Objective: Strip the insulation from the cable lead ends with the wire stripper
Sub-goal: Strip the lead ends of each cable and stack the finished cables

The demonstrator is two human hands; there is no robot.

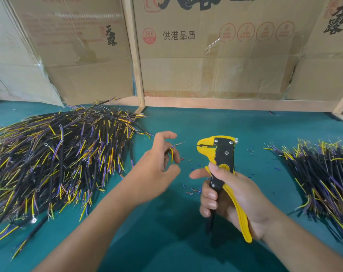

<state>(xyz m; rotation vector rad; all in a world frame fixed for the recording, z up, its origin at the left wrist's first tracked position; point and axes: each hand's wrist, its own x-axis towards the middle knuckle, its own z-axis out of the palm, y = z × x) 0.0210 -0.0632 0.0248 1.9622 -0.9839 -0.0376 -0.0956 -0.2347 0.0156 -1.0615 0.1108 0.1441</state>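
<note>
My right hand point(231, 195) grips the handles of a yellow and black wire stripper point(223, 154), held upright with its jaws pointing left. My left hand point(156, 165) holds a short cable point(172, 154) in its curled fingers. The cable's yellow lead bends down and a thin bare end points right toward the jaws, a short gap away. The black cable body is mostly hidden behind the hand.
A large heap of black cables with yellow, purple and blue leads point(55, 158) covers the left of the green table point(166, 222). A smaller heap point(321, 175) lies at the right. Small insulation scraps point(190, 191) litter the middle. Cardboard boxes point(206, 55) and a wooden frame stand behind.
</note>
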